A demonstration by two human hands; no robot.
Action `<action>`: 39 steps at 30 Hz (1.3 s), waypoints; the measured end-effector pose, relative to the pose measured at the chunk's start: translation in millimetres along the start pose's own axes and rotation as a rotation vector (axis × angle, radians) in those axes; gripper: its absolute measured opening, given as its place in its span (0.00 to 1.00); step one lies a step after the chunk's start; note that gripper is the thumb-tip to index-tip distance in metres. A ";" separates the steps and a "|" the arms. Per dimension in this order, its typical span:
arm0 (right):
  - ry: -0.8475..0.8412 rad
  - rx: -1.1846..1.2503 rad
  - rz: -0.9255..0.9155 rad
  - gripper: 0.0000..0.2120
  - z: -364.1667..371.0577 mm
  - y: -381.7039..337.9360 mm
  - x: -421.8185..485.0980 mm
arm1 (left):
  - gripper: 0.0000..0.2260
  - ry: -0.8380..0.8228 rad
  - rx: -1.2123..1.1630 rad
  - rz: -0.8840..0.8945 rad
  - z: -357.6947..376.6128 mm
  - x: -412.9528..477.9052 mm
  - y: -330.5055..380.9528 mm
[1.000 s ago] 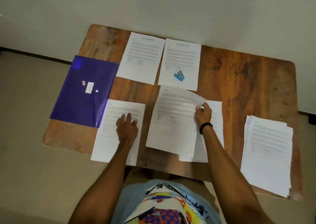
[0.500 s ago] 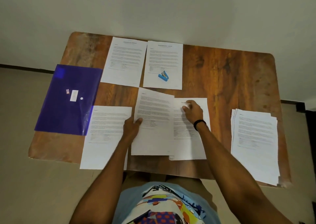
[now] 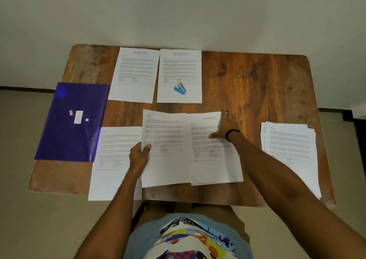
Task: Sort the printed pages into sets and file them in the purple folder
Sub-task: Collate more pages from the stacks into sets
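We see a wooden table (image 3: 257, 76) spread with printed pages. The left hand (image 3: 139, 155) grips the left edge of the middle page (image 3: 166, 136), thumb on top and fingers curled beneath. That page overlaps the near-left page (image 3: 112, 155) on one side and a small pile (image 3: 213, 159) on the other. The right hand (image 3: 225, 126), with a black wristband (image 3: 230, 134), lies flat on the upper right part of that pile. Its fingers are straight and reach toward the pile's far corner, pressing down and grasping nothing. We can read a heading on the pile's top sheet, while its smaller text is too fine for us. The purple folder (image 3: 75, 136) lies closed at the left end of the table, partly hanging past the table edge. Its right edge meets the left edge of the near-left page, and we see a small white label on its cover. Along the far side lie two single sheets just beside each other, the far-left sheet (image 3: 134, 74) and the far-right sheet (image 3: 179, 66). A blue stapler (image 3: 180, 89) rests on the lower part of the far-right sheet. Well apart at the right end sits a loose stack (image 3: 291, 150) of pages, its edges slightly fanned. The near-left page juts over the near edge of the table.
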State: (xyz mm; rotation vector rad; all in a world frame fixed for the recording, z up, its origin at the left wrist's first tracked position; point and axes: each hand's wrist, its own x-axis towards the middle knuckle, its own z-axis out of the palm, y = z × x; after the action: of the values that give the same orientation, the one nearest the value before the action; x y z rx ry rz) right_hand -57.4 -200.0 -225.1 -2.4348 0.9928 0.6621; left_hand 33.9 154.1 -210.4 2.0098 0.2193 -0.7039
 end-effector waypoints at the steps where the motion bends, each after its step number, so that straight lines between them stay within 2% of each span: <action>1: 0.008 -0.017 -0.004 0.71 0.3 -1.8 -0.2 | 0.16 0.005 0.001 -0.003 0.0 -0.7 -0.7; 5: 0.012 -0.053 0.004 0.62 3.2 -10.4 -3.1 | 0.15 0.016 0.003 -0.010 0.9 -1.4 -4.0; 10: -0.049 0.149 0.032 0.47 8.6 -14.1 -8.1 | 0.16 0.026 0.001 -0.019 1.9 0.2 -5.4; 14: -0.130 0.223 -0.031 0.33 -0.2 -13.7 -11.1 | 0.16 0.023 -0.009 -0.015 -0.3 1.8 -5.1; 18: -0.261 0.483 0.000 0.24 -35.9 -1.0 -30.1 | 0.16 0.026 -0.008 -0.023 -3.5 4.4 -6.4; 21: -0.448 0.676 -0.006 0.23 -72.2 11.7 -50.0 | 0.16 0.011 -0.009 -0.037 -3.9 8.0 -9.6; 25: -0.732 0.961 -0.177 0.27 -110.3 18.9 -73.8 | 0.17 -0.059 0.001 -0.051 -0.2 8.1 -9.2; 27: -0.798 1.042 -0.196 0.27 -112.6 14.6 -76.8 | 0.19 -0.123 0.021 -0.061 5.2 7.9 -4.6; 30: -0.839 1.032 -0.193 0.27 -93.1 -2.2 -67.0 | 0.21 -0.184 -0.005 -0.096 16.0 5.0 1.1; 32: -0.825 0.956 -0.108 0.28 -73.6 -22.6 -59.7 | 0.23 -0.252 -0.056 -0.114 21.9 2.0 6.6; 34: -0.592 0.744 -0.098 0.27 -53.6 -46.6 -52.1 | 0.28 -0.279 -0.050 -0.091 27.1 7.3 6.9; 36: -0.396 0.545 -0.178 0.28 -31.4 -71.3 -43.1 | 0.32 -0.302 -0.076 -0.090 27.4 13.1 9.9; 38: -0.311 0.497 -0.180 0.36 -3.9 -87.3 -29.7 | 0.28 -0.392 -0.172 -0.070 26.3 6.5 17.0; 39: -0.257 0.501 -0.150 0.40 10.1 -90.3 -20.5 | 0.23 -0.366 -0.165 -0.066 26.1 3.6 17.7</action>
State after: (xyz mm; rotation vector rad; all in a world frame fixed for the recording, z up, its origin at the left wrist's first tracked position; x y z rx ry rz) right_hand -7.1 -124.7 -203.0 -1.9093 0.7542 0.5733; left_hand 34.2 122.5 -209.1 1.6895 0.1220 -1.0455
